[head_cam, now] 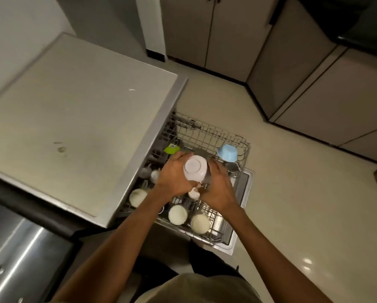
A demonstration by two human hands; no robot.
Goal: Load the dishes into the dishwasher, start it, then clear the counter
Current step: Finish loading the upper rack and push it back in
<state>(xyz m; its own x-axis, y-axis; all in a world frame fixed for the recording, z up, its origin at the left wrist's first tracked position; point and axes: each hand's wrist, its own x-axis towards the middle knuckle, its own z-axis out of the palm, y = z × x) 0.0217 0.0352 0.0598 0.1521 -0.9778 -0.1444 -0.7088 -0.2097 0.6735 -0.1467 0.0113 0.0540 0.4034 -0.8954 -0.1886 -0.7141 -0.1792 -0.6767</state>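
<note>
Both hands over the pulled-out dishwasher rack (207, 132), setting in a white bowl (195, 170).

Left hand (172, 178) grips the white bowl, upside down, base up, above the middle of the rack; right hand (218, 189) just beside it, fingers curled round something grey and metal-looking (207, 182) (can't tell what it is). On the rack's far right corner an upturned blue bowl (228, 152), a steel cup (232, 168) just beside it. Near edge of the rack: two cream cups (178, 214) upside down side by side, another (137, 197) at the rack's left. Green item (171, 148) at the rack's far left, blurred. Counter top (74, 119) left of the rack.
</note>
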